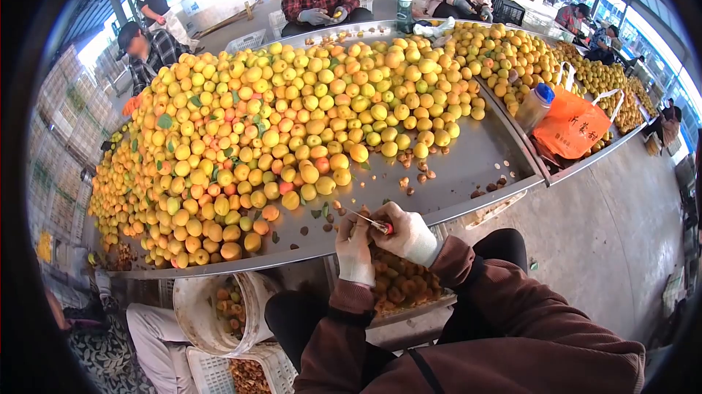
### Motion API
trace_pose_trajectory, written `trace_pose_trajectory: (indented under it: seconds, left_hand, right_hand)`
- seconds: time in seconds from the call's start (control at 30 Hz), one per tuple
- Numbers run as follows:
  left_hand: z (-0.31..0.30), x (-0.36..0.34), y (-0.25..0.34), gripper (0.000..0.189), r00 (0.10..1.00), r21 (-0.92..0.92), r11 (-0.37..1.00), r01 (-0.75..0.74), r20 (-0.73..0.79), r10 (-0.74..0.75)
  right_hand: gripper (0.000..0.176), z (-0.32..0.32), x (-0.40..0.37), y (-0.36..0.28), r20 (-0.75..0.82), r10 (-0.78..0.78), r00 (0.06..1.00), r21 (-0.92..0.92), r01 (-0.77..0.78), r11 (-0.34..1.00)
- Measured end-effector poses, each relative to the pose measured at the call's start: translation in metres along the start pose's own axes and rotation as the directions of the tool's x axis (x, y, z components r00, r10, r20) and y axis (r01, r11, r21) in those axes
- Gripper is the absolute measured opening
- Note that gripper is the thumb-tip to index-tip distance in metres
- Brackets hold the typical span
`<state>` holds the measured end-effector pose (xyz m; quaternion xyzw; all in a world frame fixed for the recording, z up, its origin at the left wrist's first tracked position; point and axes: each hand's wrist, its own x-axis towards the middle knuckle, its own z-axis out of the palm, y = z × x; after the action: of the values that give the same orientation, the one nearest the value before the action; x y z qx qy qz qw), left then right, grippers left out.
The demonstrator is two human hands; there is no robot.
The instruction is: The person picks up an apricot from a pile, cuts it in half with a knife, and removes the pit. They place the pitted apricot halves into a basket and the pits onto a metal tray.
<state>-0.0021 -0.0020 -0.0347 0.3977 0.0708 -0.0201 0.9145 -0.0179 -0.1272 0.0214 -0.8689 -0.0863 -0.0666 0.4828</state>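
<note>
Low at the frame's centre, by the near edge of the surface (453, 167), the right hand (411, 239) pinches a small knife (374, 223) while the left hand (356, 251) curls shut on something hidden; light, stiff and sharp-looking, it seems best gripped by its red handle.

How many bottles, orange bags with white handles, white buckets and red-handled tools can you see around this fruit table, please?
Bottles: 2
Orange bag: 1
White bucket: 1
Red-handled tool: 1
Total: 5
</note>
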Motion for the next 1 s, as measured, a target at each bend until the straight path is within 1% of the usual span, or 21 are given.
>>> trace_pose_trajectory:
  seconds: [0.03, 0.07, 0.13, 0.17, 0.2, 0.23, 0.27, 0.33, 0.37, 0.4, 0.47, 0.53, 0.6, 0.63, 0.73, 0.77, 0.83, 0.87, 0.93, 0.97, 1.0]
  left_hand:
    - [0.003, -0.002, 0.001, 0.011, 0.998, 0.077, 0.996, -0.054, -0.032, 0.056]
    - [0.005, -0.003, 0.003, 0.01, 0.991, 0.153, 0.982, -0.107, -0.06, 0.117]
    - [0.012, -0.013, 0.024, 0.012, 0.996, 0.17, 0.983, -0.065, -0.057, 0.075]
    - [0.011, -0.017, 0.031, 0.013, 0.997, 0.22, 0.973, 0.068, -0.044, -0.06]
    - [0.008, -0.017, 0.035, 0.015, 0.981, 0.268, 0.944, 0.193, -0.038, -0.19]
    - [0.001, -0.013, 0.032, 0.018, 0.984, 0.467, 0.883, 0.054, 0.124, -0.126]
    - [-0.004, -0.019, 0.028, 0.02, 0.966, 0.587, 0.809, -0.009, 0.214, -0.145]
    - [0.005, -0.032, 0.034, 0.025, 0.922, 0.709, 0.701, -0.074, 0.317, -0.223]
    - [0.003, -0.034, 0.03, 0.025, 0.925, 0.705, 0.706, -0.071, 0.312, -0.218]
    - [-0.001, -0.035, 0.024, 0.027, 0.923, 0.678, 0.732, -0.074, 0.324, -0.206]
    - [-0.01, -0.034, 0.02, 0.029, 0.923, 0.651, 0.756, -0.065, 0.327, -0.202]
    - [-0.013, -0.028, 0.022, 0.031, 0.929, 0.566, 0.824, 0.004, 0.302, -0.213]
    - [-0.012, -0.028, 0.029, 0.031, 0.936, 0.545, 0.839, 0.014, 0.289, -0.203]
    - [-0.011, -0.029, 0.033, 0.031, 0.94, 0.523, 0.852, 0.021, 0.281, -0.195]
    - [-0.012, -0.028, 0.046, 0.03, 0.936, 0.432, 0.895, 0.112, 0.255, -0.241]
    - [-0.012, -0.028, 0.05, 0.03, 0.939, 0.427, 0.896, 0.122, 0.244, -0.244]
    - [-0.013, -0.029, 0.055, 0.028, 0.95, 0.245, 0.954, 0.172, 0.213, -0.226]
    - [-0.015, -0.027, 0.054, 0.028, 0.95, 0.244, 0.953, 0.179, 0.21, -0.232]
    - [-0.019, -0.021, 0.052, 0.032, 0.97, 0.142, 0.964, 0.224, 0.06, -0.234]
    - [-0.013, -0.022, 0.055, 0.037, 0.971, 0.063, 0.97, 0.236, -0.057, -0.233]
    - [-0.009, -0.023, 0.059, 0.037, 0.97, 0.062, 0.969, 0.241, -0.058, -0.237]
  right_hand:
    - [0.032, 0.003, 0.0, 0.0, -0.054, -0.01, 0.998, -0.016, 0.009, 1.0]
    - [0.032, 0.003, 0.001, -0.001, -0.049, -0.014, 0.999, -0.017, 0.013, 1.0]
    - [0.034, 0.0, 0.004, -0.002, -0.184, 0.032, 0.982, -0.014, -0.035, 0.999]
    - [0.037, 0.001, 0.013, 0.014, -0.276, 0.086, 0.957, -0.024, -0.096, 0.995]
    - [0.039, -0.011, 0.022, 0.013, -0.261, 0.112, 0.959, 0.029, -0.108, 0.994]
    - [0.04, -0.019, 0.031, 0.018, -0.266, 0.141, 0.954, -0.057, -0.161, 0.985]
    - [0.04, -0.026, 0.041, 0.025, -0.274, 0.169, 0.947, -0.144, -0.214, 0.966]
    - [0.042, -0.033, 0.057, 0.033, -0.236, 0.094, 0.967, -0.128, -0.127, 0.984]
    - [0.045, -0.033, 0.065, 0.031, -0.174, 0.114, 0.978, -0.135, -0.138, 0.981]
    - [0.045, -0.03, 0.077, 0.026, -0.168, 0.114, 0.979, -0.139, -0.138, 0.981]
    - [0.045, -0.008, 0.101, 0.014, 0.107, 0.055, 0.993, -0.387, -0.01, 0.922]
    - [0.046, 0.017, 0.12, 0.022, 0.116, -0.057, 0.992, -0.339, 0.094, 0.936]
    - [0.053, 0.035, 0.139, 0.036, 0.17, 0.013, 0.985, -0.453, 0.066, 0.889]
    - [0.061, 0.043, 0.15, 0.04, 0.196, 0.148, 0.969, -0.513, -0.028, 0.858]
    - [0.066, 0.051, 0.154, 0.031, 0.285, 0.11, 0.952, -0.567, 0.075, 0.82]
    - [0.066, 0.055, 0.157, 0.032, 0.297, 0.116, 0.948, -0.566, 0.077, 0.821]
    - [0.066, 0.057, 0.162, 0.035, 0.282, 0.221, 0.934, -0.612, -0.002, 0.791]
    - [0.063, 0.053, 0.16, 0.037, 0.277, 0.184, 0.943, -0.566, 0.005, 0.824]
    - [0.059, 0.047, 0.154, 0.04, 0.207, 0.142, 0.968, -0.503, -0.019, 0.864]
    - [0.06, 0.041, 0.146, 0.034, 0.219, 0.126, 0.968, -0.437, -0.018, 0.899]
    - [0.061, 0.031, 0.134, 0.019, 0.231, 0.11, 0.967, -0.369, -0.018, 0.929]
